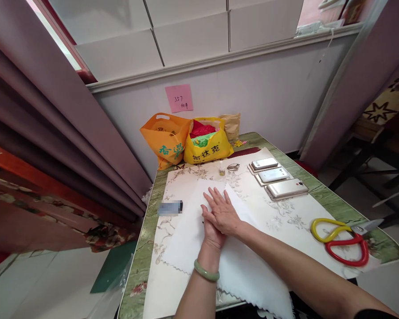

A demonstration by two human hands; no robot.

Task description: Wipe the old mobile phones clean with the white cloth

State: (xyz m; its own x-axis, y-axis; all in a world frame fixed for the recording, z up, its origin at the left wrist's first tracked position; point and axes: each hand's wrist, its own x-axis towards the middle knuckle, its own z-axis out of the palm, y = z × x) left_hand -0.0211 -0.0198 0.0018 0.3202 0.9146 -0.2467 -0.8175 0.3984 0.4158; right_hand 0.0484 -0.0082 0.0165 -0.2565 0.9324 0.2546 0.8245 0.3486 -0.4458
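My right hand lies palm down over my left hand, its fingers stretched out and apart. Most of the left hand is covered, so its fingers are hidden. A small dark bit shows at the left edge of the hands, too little to name. Both hands rest above a white cloth with a zigzag-cut edge, spread at a slant on the table and hanging over its front edge. A green bangle circles my left wrist.
Scissors with yellow and red handles lie at right. Several phones are stacked farther back, near eyeglasses and a small bottle. An orange bag and a yellow bag stand at the back. A blurred-out item lies left.
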